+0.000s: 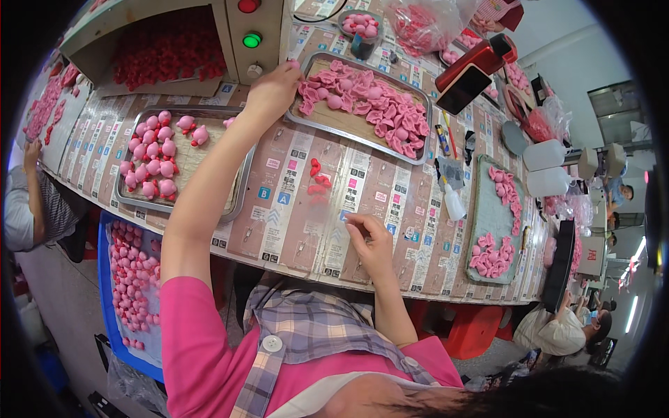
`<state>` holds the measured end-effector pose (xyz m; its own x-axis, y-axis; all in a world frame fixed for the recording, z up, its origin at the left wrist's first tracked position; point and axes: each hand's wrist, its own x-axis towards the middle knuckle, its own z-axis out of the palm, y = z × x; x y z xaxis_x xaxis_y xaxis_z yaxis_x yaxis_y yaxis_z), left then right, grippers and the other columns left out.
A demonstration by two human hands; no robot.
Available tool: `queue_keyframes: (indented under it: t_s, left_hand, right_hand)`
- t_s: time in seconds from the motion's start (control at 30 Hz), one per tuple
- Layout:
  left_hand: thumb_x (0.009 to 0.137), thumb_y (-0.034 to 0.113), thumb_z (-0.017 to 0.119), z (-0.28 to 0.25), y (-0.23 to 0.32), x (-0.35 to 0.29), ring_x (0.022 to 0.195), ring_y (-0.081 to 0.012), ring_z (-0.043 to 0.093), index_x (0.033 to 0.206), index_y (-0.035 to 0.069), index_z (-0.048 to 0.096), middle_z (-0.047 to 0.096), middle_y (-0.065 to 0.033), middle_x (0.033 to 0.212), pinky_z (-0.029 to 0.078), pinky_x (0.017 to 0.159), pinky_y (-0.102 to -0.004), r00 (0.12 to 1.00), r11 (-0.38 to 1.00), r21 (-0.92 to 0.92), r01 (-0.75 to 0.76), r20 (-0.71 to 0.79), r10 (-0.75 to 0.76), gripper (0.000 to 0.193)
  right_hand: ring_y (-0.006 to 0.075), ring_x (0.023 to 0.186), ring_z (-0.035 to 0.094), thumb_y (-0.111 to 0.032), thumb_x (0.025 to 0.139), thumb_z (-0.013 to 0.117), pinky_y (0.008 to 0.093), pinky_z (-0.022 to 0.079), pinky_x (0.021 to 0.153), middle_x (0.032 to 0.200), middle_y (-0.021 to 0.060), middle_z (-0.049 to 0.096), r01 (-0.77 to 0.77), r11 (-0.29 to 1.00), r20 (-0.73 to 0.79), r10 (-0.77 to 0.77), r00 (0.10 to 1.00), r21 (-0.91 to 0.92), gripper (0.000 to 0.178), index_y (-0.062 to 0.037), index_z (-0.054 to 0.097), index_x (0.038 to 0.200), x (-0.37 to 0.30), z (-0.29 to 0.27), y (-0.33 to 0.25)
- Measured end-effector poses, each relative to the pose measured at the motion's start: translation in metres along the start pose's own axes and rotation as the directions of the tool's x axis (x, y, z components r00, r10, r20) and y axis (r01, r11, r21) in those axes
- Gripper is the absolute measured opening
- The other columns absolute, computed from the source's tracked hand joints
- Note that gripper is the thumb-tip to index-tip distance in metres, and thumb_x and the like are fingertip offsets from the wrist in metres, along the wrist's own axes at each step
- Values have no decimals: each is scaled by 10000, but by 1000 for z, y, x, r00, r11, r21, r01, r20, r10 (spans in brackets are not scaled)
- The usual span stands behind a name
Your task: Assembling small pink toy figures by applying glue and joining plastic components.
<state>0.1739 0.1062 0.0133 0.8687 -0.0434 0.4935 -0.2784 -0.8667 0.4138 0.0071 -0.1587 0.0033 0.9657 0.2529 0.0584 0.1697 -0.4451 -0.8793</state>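
My left hand (pixel 273 90) is stretched out between the two trays, below the control panel. Its fingers are closed, and a small pink part (pixel 294 63) shows at their tips. To its right, a metal tray (pixel 362 143) holds soft pink shell-like pieces (pixel 401 115) and some pink balls. Under my left forearm lies another tray (pixel 240 188) with round pink figures (pixel 153 150) that have red feet. My right hand (pixel 373 244) hovers over the near table edge, fingers loosely bent and apart, nothing visible in them. Small red pieces (pixel 319 180) lie ahead of it.
A box-shaped machine (pixel 254 14) with lit buttons holds red pieces at the back left. A blue crate (pixel 110 279) of pink figures stands below the table. At right are a phone (pixel 463 89), a white bottle (pixel 454 202) and a green tray (pixel 481 223). Other people sit nearby.
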Motion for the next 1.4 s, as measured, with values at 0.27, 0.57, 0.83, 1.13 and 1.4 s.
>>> queue_keyframes:
  t_s: [0.27,0.57,0.83,1.13,1.4]
  left_hand:
    - [767,82,458,50,-6,44,765,-293,599,871,57,540,517,-133,920,499,624,-364,973,865,500,42,177,-149,135]
    - [746,73,491,78,-18,51,639,-228,626,829,14,569,542,-128,845,511,523,-290,992,757,651,56,48,-114,129]
    - [762,96,490,77,-14,54,711,-203,620,923,-35,572,590,-155,818,494,553,-270,929,824,504,258,105,-354,223]
    - [691,75,543,-45,49,-42,715,-239,593,917,83,542,545,-87,849,473,560,-339,998,990,128,-58,-33,62,226]
    - [758,112,523,-217,-84,-244,825,-270,549,868,65,611,582,-102,886,425,744,-347,664,736,64,674,-488,-566,149]
  right_hand:
    - [175,678,541,-54,729,595,264,431,598,757,73,576,89,996,17,-89,996,-17,150,-32,600,877,14,-1,-5]
    - [181,653,529,-58,718,600,272,417,577,738,77,568,144,988,23,-143,989,-52,151,-32,598,867,17,-4,-11]
    - [186,688,551,-34,729,577,271,432,628,763,90,577,93,995,10,-93,996,-28,156,-16,599,882,3,2,-7]
    - [155,711,572,-22,741,569,256,442,659,785,85,596,109,991,78,-103,992,-74,151,-8,604,887,13,4,-8]
    - [157,740,588,-55,739,587,248,441,660,826,83,597,364,929,297,-331,896,-63,180,-25,593,917,46,28,-50]
